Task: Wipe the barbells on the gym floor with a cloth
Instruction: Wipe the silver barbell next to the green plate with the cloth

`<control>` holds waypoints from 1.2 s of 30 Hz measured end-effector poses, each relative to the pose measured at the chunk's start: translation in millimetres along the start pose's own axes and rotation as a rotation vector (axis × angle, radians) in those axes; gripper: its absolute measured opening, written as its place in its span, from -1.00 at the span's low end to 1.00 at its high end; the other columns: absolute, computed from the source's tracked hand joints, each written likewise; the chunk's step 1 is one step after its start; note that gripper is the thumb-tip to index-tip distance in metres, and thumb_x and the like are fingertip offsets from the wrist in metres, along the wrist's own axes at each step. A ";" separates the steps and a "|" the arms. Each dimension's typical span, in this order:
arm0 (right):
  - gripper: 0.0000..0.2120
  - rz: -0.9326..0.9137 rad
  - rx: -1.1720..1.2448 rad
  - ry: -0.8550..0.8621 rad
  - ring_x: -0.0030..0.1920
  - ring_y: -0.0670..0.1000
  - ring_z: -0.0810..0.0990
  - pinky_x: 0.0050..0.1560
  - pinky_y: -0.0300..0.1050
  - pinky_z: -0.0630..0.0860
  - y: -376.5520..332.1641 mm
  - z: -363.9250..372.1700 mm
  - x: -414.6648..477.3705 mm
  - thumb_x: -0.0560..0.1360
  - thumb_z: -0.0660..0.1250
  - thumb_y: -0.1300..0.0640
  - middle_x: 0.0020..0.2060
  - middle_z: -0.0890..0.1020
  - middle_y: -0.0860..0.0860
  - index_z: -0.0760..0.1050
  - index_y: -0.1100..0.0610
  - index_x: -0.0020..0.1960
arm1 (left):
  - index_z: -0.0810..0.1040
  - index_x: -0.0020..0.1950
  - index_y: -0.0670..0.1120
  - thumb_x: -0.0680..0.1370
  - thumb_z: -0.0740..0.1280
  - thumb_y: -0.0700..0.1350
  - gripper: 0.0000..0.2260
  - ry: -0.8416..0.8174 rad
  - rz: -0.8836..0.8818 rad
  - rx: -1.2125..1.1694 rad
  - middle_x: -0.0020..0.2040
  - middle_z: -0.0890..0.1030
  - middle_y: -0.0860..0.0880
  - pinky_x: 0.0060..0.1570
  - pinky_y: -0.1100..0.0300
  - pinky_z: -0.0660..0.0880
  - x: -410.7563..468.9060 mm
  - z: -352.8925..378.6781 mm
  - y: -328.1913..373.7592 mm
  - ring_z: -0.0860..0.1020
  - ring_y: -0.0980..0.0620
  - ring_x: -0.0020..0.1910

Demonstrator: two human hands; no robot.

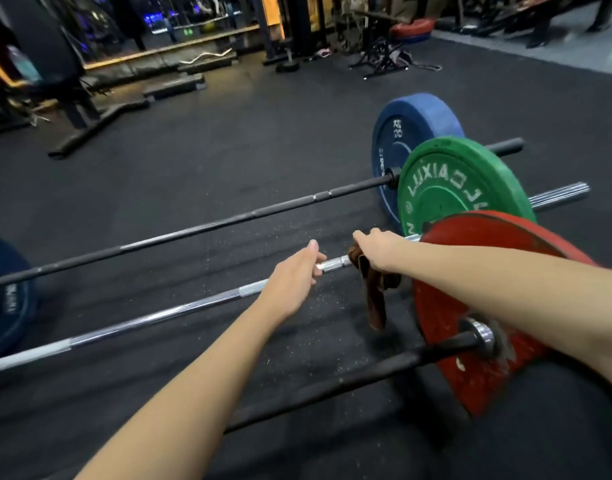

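Chrome barbell (159, 317): your right grip (377, 249) clasps the brown cloth (375, 299) against its shaft, near the green plate (464, 181). Your left grip (292, 275) grasps the bare shaft just beside.

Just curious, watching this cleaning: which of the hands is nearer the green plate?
Right. The right hand holds the brown cloth on the chrome bar just short of the green plate; the left hand grips the bar farther from it.

Black speckled rubber floor (193, 150) spreads across the frame. Dark machine frames (72, 98) stand upper left, blue lights (152, 19) glow behind them, and paler grey flooring (557, 46) lies upper right.
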State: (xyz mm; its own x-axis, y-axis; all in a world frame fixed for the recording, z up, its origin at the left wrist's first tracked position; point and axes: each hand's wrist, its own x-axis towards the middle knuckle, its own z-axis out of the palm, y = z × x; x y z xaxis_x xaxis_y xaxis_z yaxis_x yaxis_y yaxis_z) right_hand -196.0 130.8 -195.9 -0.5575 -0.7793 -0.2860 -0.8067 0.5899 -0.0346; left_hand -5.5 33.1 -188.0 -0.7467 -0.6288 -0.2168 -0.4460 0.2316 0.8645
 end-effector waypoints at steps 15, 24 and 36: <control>-0.82 0.089 1.290 0.202 -0.06 0.13 0.69 -0.14 0.05 0.68 -97.3 -9.9 -48.5 0.54 0.29 0.01 -0.08 0.70 0.08 0.61 0.08 -0.05 | 0.47 0.34 -0.15 0.61 0.16 0.38 -0.37 0.093 -0.354 -0.781 0.20 0.59 -0.17 0.16 -0.22 0.55 -47.0 -37.3 -5.0 0.62 -0.25 0.15; -0.58 0.072 1.595 -0.119 0.05 0.14 0.70 0.24 0.11 0.57 -110.0 -28.4 -56.8 0.62 0.16 -0.16 0.01 0.74 0.13 0.63 0.12 0.15 | 0.68 0.20 -0.10 0.57 0.38 0.25 -0.54 0.078 -0.037 -0.364 0.10 0.72 -0.15 -0.06 0.03 0.53 -42.5 -53.9 34.8 0.64 -0.05 -0.10; -0.71 0.074 1.590 0.054 0.03 0.21 0.72 0.12 0.22 0.64 -117.7 -32.9 -42.0 0.51 0.33 0.08 0.08 0.70 0.19 0.61 0.14 0.19 | 0.65 -0.26 -0.06 0.63 -0.12 0.43 -0.23 -0.068 0.054 0.011 -0.21 0.61 0.03 -0.01 0.13 0.37 -8.5 -96.1 50.2 0.47 0.06 -0.18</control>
State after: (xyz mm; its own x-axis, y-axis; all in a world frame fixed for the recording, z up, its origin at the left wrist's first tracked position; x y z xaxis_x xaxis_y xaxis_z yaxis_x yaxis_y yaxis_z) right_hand -84.0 87.1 -148.2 -0.6183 -0.7261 -0.3008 0.2186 0.2087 -0.9532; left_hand 25.8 -21.3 -99.2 -0.8013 -0.5636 -0.2009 -0.4096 0.2719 0.8708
